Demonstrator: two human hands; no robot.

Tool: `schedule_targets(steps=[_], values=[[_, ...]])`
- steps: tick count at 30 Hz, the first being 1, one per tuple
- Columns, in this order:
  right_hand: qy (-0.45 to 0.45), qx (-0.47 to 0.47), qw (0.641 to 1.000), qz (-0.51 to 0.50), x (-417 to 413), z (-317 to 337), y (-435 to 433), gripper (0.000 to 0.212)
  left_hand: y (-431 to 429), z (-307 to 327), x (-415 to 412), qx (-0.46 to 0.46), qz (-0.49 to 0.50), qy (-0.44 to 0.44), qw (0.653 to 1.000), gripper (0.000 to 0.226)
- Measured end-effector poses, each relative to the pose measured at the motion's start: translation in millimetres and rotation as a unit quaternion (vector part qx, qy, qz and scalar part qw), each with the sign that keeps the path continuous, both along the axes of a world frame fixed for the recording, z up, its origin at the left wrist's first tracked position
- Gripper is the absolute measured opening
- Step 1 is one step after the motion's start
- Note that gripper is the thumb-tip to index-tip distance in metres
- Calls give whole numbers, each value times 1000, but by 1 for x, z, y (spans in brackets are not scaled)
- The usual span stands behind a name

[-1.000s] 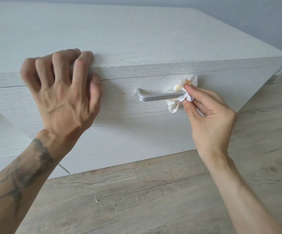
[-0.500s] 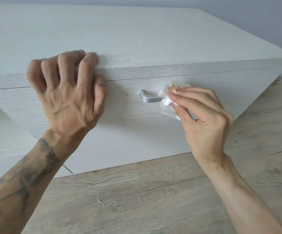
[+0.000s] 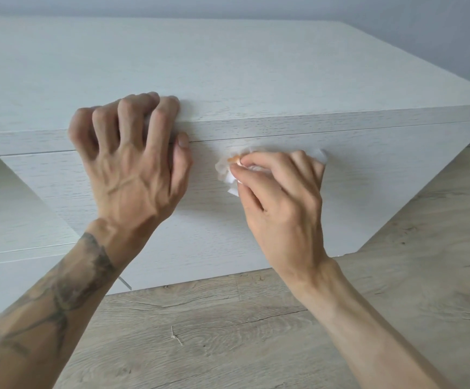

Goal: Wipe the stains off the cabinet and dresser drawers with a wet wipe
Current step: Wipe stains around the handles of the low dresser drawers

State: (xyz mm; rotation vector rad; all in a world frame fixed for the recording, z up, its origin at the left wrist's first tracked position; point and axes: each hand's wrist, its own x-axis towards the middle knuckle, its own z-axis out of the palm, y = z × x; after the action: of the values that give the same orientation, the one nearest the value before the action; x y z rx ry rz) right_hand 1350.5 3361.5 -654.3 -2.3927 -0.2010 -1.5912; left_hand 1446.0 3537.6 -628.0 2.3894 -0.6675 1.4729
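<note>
A pale whitewashed dresser (image 3: pixel 228 66) fills the upper view, with its top drawer front (image 3: pixel 382 169) facing me. My right hand (image 3: pixel 281 203) is shut on a crumpled white wet wipe (image 3: pixel 225 171) with an orange smear, pressed flat against the drawer front left of centre. The hand and wipe hide the metal handle. My left hand (image 3: pixel 130 164) rests on the dresser's top front edge, fingers curled over it and thumb on the drawer's upper seam, holding nothing.
Grey-brown wood-look floor (image 3: pixel 228 332) lies below the dresser. A second pale cabinet front (image 3: pixel 9 234) stands lower at the left. A grey wall (image 3: pixel 439 37) runs behind.
My right hand has slid the wipe leftward along the drawer front, from the handle's right end to past its left end, covering the handle. The left hand stays on the edge.
</note>
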Motion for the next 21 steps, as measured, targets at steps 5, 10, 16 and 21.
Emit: schedule_targets(steps=[5,10,16,21], values=[[-21,-2,1000,19,-2,0,-12,11,0,0,0,3,-2,8,1000,40],[-37,8,999,30,-20,-6,-32,11,0,2,-3,8,2,21,1000,40],[-27,34,999,30,-34,-6,-79,9,3,9,-13,32,7,52,998,40],[4,154,988,6,-50,-13,-95,13,17,21,-26,96,-1,93,991,47]])
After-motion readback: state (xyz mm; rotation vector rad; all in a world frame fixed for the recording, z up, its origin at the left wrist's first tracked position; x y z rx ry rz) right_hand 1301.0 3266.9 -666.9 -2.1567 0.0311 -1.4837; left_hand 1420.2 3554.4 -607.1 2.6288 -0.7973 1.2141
